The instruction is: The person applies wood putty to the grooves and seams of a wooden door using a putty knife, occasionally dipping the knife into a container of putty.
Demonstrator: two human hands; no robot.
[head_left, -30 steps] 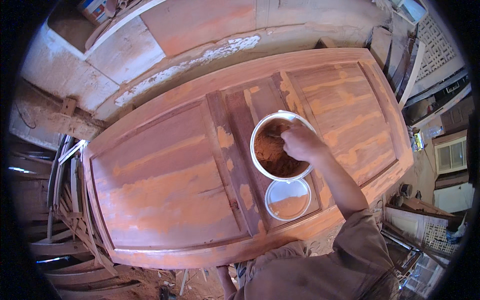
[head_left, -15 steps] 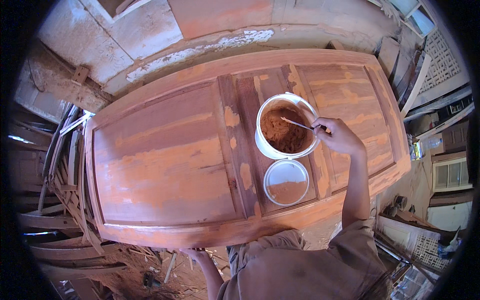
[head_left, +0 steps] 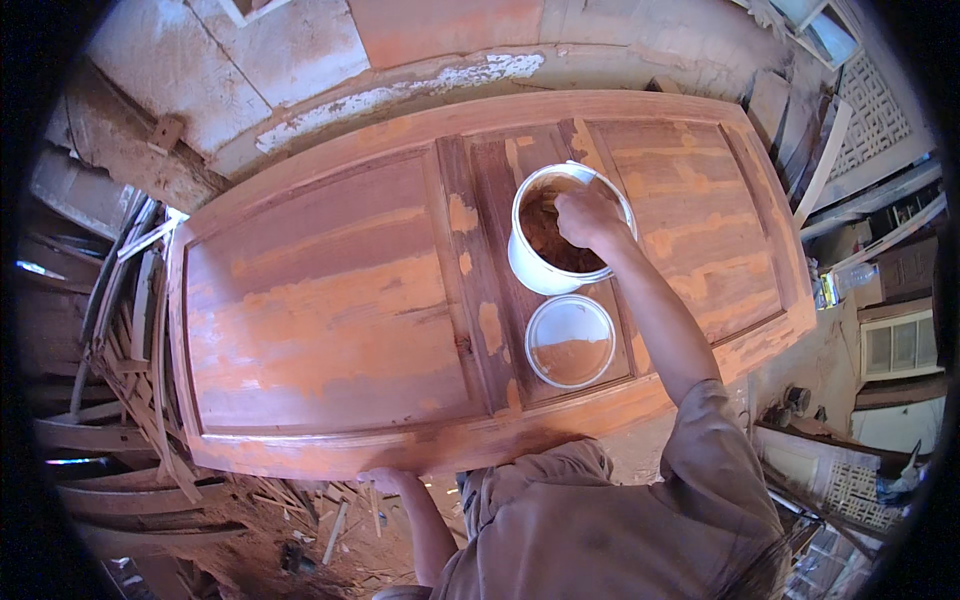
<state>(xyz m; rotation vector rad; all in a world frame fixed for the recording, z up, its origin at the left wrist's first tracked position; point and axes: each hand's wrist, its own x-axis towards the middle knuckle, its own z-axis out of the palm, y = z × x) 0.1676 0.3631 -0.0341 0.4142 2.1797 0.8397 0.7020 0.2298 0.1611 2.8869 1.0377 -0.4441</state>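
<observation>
My right hand (head_left: 590,218) is down inside the mouth of a white bucket (head_left: 540,268), with its fingers closed. Reddish-brown putty (head_left: 545,230) fills the lower part of the bucket. The thin putty knife in that hand is hidden now behind the hand. Below the bucket lies its round lid (head_left: 570,345), smeared with orange putty. Both rest on a wooden panel door (head_left: 330,220) lying flat, patched with orange putty in streaks. My left hand (head_left: 390,480) is at the door's near edge, its fingers stretched out along it.
Scrap wood strips (head_left: 140,370) are piled at the left. A wall with peeling white paint (head_left: 400,90) runs behind the door. Carved lattice panels (head_left: 872,115) and a clear plastic bottle (head_left: 855,275) are at the right. Wood scraps and dust cover the floor (head_left: 330,530).
My right hand has moved left from the bucket's right rim into its mouth, taking the putty knife along. The door, bucket and lid sit slightly higher in view.
</observation>
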